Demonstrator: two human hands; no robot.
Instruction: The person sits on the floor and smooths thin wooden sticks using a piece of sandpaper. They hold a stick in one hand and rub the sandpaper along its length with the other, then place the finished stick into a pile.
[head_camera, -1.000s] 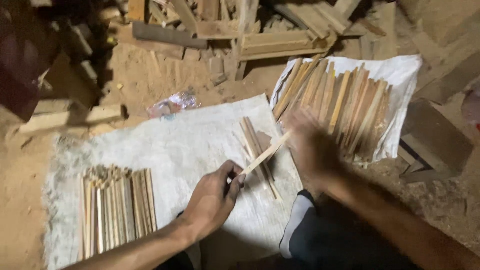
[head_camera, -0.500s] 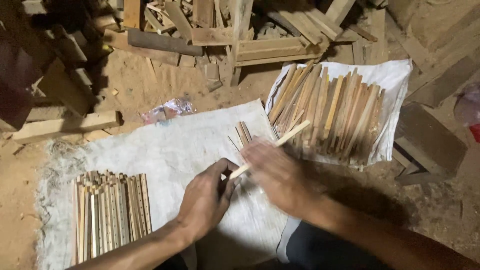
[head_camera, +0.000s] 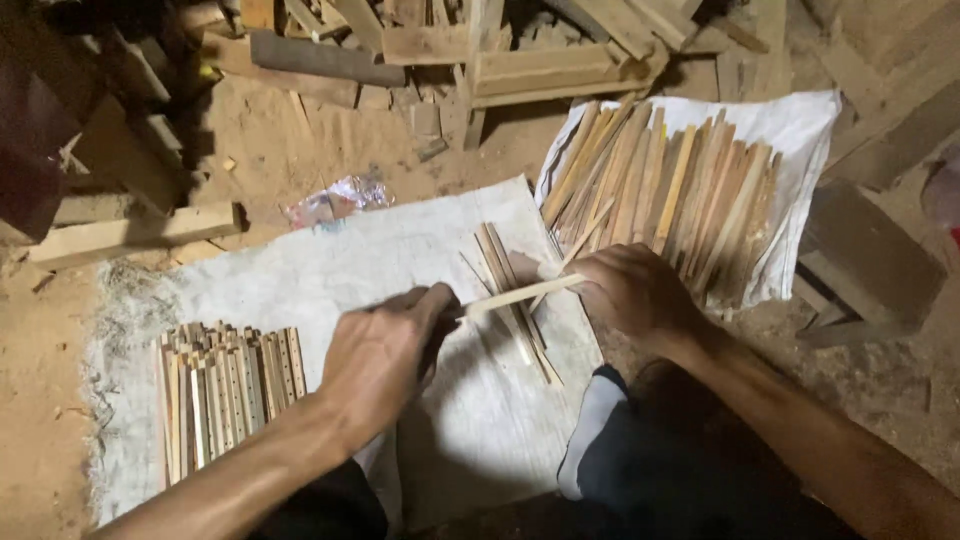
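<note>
My left hand (head_camera: 385, 350) is a closed fist around a dark tool, probably a knife, whose tip meets the near end of a thin pale wooden stick (head_camera: 520, 296). My right hand (head_camera: 630, 295) grips the stick's far end, holding it nearly level above a white woven sack (head_camera: 350, 250). A few thin sticks (head_camera: 497, 255) lie on the sack just beneath. Rough wooden slats (head_camera: 680, 190) are heaped on a second white cloth (head_camera: 800, 125) right behind my right hand.
A bundle of pale slats with rows of small holes (head_camera: 225, 385) lies on the sack's left part. Scrap timber (head_camera: 520, 60) is stacked at the back, a plank (head_camera: 130, 235) at the left, a crumpled wrapper (head_camera: 335, 200) on the sawdust floor.
My right hand slid along the stick toward my left hand, then back out to the far end. The stick now lies flatter. My left hand stayed in place.
</note>
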